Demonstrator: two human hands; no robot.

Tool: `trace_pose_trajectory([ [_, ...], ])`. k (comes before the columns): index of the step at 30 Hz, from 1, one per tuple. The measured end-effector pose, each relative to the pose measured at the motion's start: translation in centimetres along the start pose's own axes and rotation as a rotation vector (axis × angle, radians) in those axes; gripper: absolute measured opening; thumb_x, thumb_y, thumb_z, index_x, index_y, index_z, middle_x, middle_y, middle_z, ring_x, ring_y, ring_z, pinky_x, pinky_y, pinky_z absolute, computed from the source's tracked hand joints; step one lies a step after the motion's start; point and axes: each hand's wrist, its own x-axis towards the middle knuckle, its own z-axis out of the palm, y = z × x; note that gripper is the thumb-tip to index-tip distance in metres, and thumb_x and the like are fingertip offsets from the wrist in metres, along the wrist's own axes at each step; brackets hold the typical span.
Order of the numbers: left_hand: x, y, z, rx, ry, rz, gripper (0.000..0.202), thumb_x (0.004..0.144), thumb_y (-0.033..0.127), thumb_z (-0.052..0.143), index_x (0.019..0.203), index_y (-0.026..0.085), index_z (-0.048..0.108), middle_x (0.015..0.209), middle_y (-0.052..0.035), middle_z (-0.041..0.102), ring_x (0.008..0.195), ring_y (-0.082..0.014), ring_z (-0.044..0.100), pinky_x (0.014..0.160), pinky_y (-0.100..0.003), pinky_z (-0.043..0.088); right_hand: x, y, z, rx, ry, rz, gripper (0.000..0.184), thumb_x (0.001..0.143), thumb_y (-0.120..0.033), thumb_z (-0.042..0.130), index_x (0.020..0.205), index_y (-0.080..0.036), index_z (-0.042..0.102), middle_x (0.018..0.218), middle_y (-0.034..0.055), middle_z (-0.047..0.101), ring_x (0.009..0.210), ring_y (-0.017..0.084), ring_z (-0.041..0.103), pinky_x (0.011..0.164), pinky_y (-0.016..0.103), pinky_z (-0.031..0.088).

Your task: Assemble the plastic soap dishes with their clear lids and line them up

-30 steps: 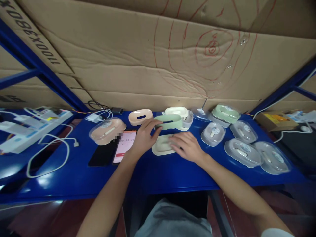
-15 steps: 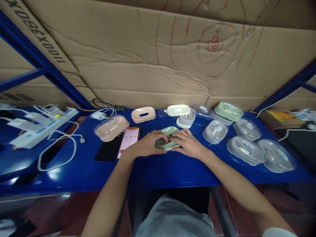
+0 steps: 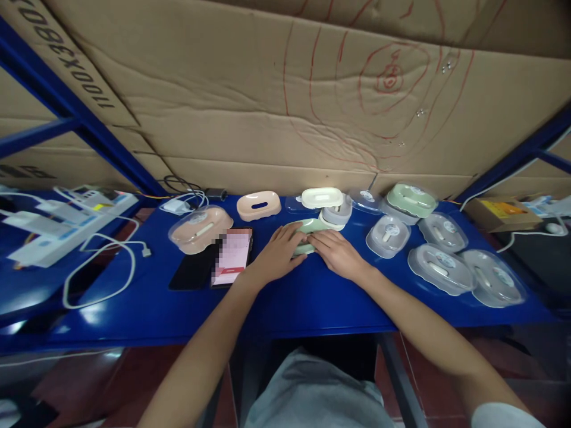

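Observation:
In front of me is a green oval plastic dish [image 3: 311,225], partly covered by both hands. My left hand [image 3: 282,252] is closed over its left side, thumb along the near edge. My right hand [image 3: 335,252] rests on the right side with bent fingers pressed to its middle. The fingertips of both hands meet near the dish's centre and hide what is under them. Just behind the dish are a cream oval dish [image 3: 322,197] and a grey round-ended piece [image 3: 337,212].
A phone [image 3: 232,255] lies left of my hands, beside a pink dish with a clear lid [image 3: 203,229]. Farther back sits a pink slotted piece [image 3: 259,205]. Several clear-lidded grey boxes [image 3: 441,268] stand at right, with a green one [image 3: 411,200] behind. Cables and a power strip [image 3: 74,229] are far left.
Both hands and the green dish have shifted slightly away from me. The fingers now lie flatter over the dish, with the right fingers closer together.

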Motion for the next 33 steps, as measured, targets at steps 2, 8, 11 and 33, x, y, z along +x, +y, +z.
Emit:
trace_pose_trajectory([
  [2,0.0,0.1,0.4,-0.002,0.0,-0.005,0.033,0.102,0.028,0.062,0.134,0.021,0.056,0.165,-0.0201,0.047,0.16,-0.035,0.038,0.129,-0.065,0.031,-0.1,0.0,0.3,0.02,0.0,0.017,0.052,0.104,-0.007,0.045,0.152,-0.021,0.06,0.145,0.0123,0.07,0.14,0.025,0.062,0.123,0.052,0.046],
  [8,0.2,0.4,1.0,-0.033,0.042,-0.04,0.044,0.105,0.037,0.061,0.145,0.02,0.054,0.172,-0.022,0.036,0.164,-0.0374,0.031,0.13,-0.063,0.03,0.0,1.8,-2.9,-0.036,0.013,0.148,0.048,0.106,-0.014,0.046,0.15,-0.025,0.061,0.152,0.0054,0.067,0.144,0.021,0.059,0.127,0.042,0.044],
  [11,0.3,0.3,1.1,-0.063,0.096,-0.112,0.049,0.102,0.04,0.066,0.145,0.019,0.056,0.175,-0.0243,0.027,0.164,-0.0441,0.027,0.128,-0.067,0.031,0.4,5.8,-5.8,-0.139,0.075,0.379,0.056,0.102,-0.01,0.042,0.156,-0.017,0.055,0.16,0.0144,0.058,0.15,0.03,0.052,0.126,0.053,0.041],
  [33,0.3,-0.6,0.1,-0.443,0.033,-0.122,0.105,0.079,0.034,0.091,0.166,0.028,0.033,0.17,-0.0178,0.042,0.156,-0.04,0.045,0.126,-0.06,0.041,0.3,11.2,-8.1,0.141,-0.031,0.43,0.088,0.087,-0.053,0.085,0.162,-0.026,0.046,0.152,0.0147,0.057,0.137,0.031,0.061,0.114,0.047,0.052],
])
